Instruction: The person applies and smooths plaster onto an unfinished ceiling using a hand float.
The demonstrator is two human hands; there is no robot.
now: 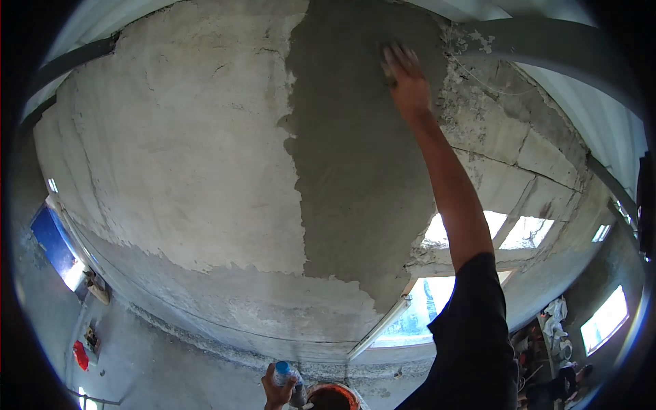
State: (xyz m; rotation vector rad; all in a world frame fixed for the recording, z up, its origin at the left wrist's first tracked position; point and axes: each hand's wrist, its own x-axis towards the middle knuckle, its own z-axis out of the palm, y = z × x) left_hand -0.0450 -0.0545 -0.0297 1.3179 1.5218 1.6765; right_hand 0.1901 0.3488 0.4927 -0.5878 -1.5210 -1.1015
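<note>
High on the wall, my right hand (408,78) presses against a broad strip of dark, wet-looking plaster (362,164). Its fingers are blurred and seem to rest over a small dark pad, whose kind I cannot make out. Low in the view, my left hand (277,392) is wrapped round a clear plastic bottle (283,373) with a blue cap. Just right of the bottle is a bucket (353,395) with an orange-red rim, partly cut off by the lower edge.
Pale, dry wall (184,137) lies left of the dark strip, and cracked wall (506,137) to its right. A window opening (417,311) is below my right arm. Grey beams (547,58) cross overhead. At lower right are cluttered shelves and a person (564,384). A red item (80,355) lies lower left.
</note>
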